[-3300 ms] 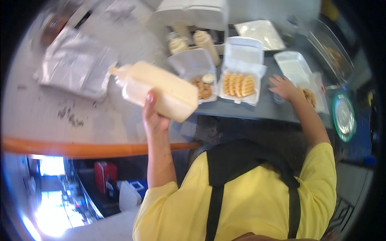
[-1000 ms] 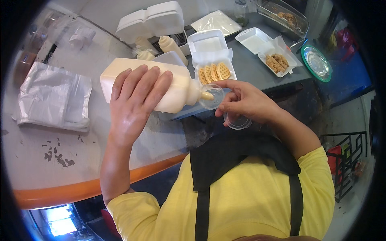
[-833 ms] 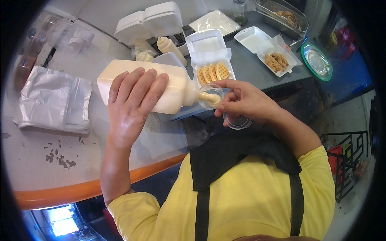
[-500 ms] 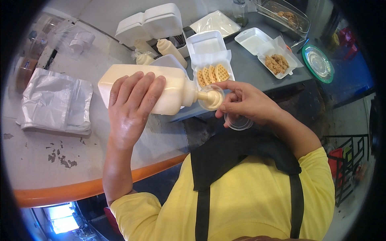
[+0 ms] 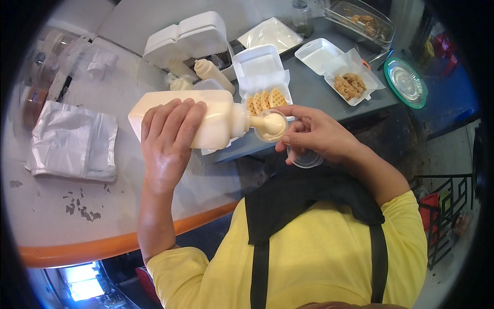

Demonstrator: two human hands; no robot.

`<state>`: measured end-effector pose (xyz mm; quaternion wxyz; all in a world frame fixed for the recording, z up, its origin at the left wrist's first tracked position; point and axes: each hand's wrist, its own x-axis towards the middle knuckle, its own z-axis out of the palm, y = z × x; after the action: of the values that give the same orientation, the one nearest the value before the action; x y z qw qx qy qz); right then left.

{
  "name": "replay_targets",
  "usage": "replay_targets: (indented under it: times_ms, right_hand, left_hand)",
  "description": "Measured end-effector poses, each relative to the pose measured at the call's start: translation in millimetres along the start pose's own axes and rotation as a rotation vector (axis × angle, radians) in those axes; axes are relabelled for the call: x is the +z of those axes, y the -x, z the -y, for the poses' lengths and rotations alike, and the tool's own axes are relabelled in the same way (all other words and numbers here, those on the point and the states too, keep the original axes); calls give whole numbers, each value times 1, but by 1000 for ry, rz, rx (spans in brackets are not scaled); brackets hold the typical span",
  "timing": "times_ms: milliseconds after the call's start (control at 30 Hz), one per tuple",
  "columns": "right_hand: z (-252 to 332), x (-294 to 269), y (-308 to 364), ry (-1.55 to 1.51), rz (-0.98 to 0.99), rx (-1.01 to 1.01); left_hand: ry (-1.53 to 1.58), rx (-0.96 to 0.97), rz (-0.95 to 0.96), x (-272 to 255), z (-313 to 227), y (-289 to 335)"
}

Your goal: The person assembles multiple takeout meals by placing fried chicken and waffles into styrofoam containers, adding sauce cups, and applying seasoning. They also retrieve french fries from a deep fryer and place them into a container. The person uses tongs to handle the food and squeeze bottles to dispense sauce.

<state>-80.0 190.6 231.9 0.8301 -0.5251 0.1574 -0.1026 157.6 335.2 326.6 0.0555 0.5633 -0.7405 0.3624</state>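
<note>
My left hand (image 5: pixel 172 126) wraps round a large squeeze bottle (image 5: pixel 218 121) of creamy pale sauce, tipped on its side with the nozzle pointing right. The nozzle reaches over a small clear plastic cup (image 5: pixel 271 126), where a pool of the sauce (image 5: pixel 275 123) lies. My right hand (image 5: pixel 314 131) pinches the cup's rim between thumb and forefinger. A clear hinged lid (image 5: pixel 306 157) hangs from the cup below those fingers. Just beyond the cup, a white foam box (image 5: pixel 261 64) stands open with waffle pieces (image 5: pixel 267 100) in it.
Another open foam box (image 5: pixel 321 54) holds fried chicken (image 5: pixel 350 86). Beside it lies a green-rimmed plate (image 5: pixel 406 82); a glass dish (image 5: pixel 360 23) sits behind. More squeeze bottles (image 5: pixel 213 74) stand by stacked foam boxes (image 5: pixel 188 33). Plastic bags (image 5: pixel 74 139) lie on the orange-edged counter (image 5: pixel 118 211) at left.
More sauce sits in the cup, now in a thicker mound. The bottle has shifted very slightly, and the view has turned a little; both hands keep their holds.
</note>
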Motion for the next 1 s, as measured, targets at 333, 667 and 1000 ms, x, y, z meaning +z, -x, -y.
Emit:
replay_targets:
  times_ms: [333,667,1000]
  right_hand:
    - [16,-46,8,-73,-21,-17]
    - [33,-70,-14,-172,35,32]
    - [-1,-102,-37,-169,-357,-138]
  left_hand:
    - [236,-305,-33,53,-36,-5]
    - [1337,-1107,-93,129,-96,14]
    - [1369,-1010,-554,128,111,-8]
